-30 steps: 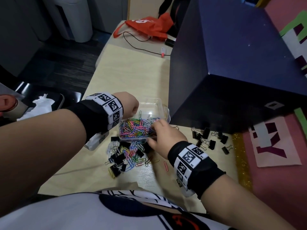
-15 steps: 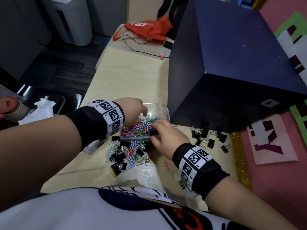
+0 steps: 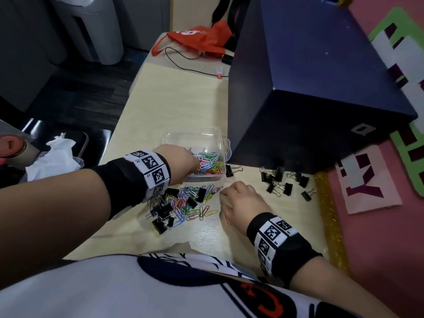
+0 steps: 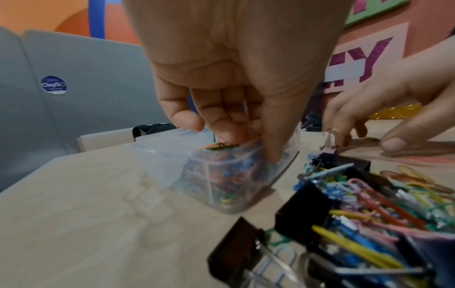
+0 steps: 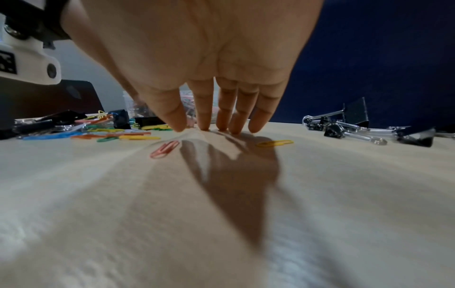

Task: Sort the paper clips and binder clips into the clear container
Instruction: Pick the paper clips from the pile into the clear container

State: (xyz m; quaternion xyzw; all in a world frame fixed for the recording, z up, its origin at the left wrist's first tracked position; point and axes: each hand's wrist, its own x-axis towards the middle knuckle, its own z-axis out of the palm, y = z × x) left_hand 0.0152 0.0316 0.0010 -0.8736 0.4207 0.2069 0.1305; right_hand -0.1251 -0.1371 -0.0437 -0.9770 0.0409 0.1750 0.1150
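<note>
My left hand (image 4: 236,78) grips the clear container (image 3: 202,143) by its near wall; it sits beside the mixed pile (image 3: 183,203). My right hand (image 3: 241,200), fingers (image 5: 204,109) straight on the tabletop (image 5: 221,194), probably reaches for a paper clip (image 5: 165,149); I'd slide it, then pinch.

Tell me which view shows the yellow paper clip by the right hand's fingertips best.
The right wrist view: the yellow paper clip lies unobstructed on the table, just short of the right hand. In the head view that hand covers it; the left wrist view shows no separate yellow clip there.
</note>
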